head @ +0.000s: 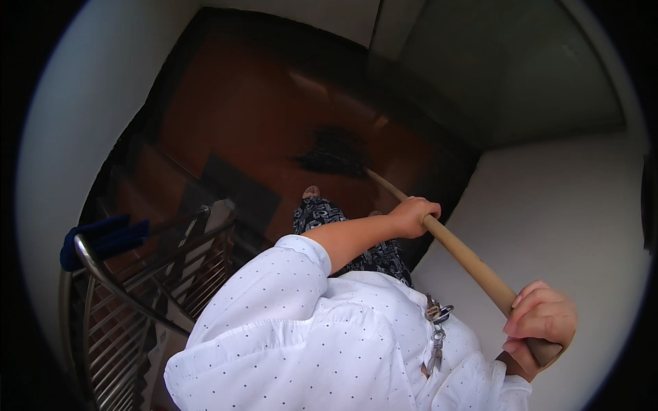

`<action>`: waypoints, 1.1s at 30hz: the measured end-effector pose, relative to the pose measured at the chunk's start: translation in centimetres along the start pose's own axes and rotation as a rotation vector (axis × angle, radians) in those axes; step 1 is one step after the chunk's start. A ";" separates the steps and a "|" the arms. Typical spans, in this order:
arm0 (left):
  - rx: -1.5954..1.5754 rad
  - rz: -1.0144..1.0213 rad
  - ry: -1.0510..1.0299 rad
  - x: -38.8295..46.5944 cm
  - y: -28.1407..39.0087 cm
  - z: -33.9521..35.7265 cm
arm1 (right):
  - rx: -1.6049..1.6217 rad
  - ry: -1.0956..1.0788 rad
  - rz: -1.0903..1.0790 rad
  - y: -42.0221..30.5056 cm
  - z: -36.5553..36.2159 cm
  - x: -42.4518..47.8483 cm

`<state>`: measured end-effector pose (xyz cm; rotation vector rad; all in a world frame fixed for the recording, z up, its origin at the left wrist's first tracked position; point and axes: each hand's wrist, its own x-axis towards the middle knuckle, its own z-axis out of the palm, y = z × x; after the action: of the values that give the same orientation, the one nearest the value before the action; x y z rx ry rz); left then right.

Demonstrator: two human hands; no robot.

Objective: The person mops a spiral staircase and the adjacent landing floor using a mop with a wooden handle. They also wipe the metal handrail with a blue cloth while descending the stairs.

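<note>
A long wooden mop handle [470, 262] slants from the lower right down to a dark, stringy mop head [334, 154], somewhat blurred on the reddish-brown floor [247, 97]. My left hand [415, 217] reaches across my body and is closed around the middle of the handle. Near the upper end, my right hand [546, 313] wraps the same handle, whose butt shows just below the fingers. One of my shoes [310, 192] stands just short of the mop head. A bunch of keys [437, 329] hangs on the front of my white dotted shirt.
On the left, a metal stair railing [118, 293] curves round, with a dark blue cloth [103, 241] draped over it. Stairs [149, 180] run along the left wall. A white wall [550, 216] rises close on the right; a dark panel [509, 77] is beyond.
</note>
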<state>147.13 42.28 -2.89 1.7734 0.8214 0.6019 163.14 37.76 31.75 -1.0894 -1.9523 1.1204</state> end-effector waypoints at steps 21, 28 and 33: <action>0.345 -0.100 0.613 -8.7 -5.9 -14.6 | 0.395 -0.151 -0.238 2.0 13.0 9.0; 0.443 -0.428 0.864 -22.4 -15.2 -24.1 | 0.470 -0.259 -0.160 5.8 26.6 15.1; 0.588 -0.568 0.884 -28.1 -18.8 -25.1 | 0.560 -0.350 -0.118 7.2 30.6 15.5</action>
<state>106.28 39.86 -12.71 1.6035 2.2023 0.8063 133.49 42.21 13.69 -0.4969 -1.7475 1.7393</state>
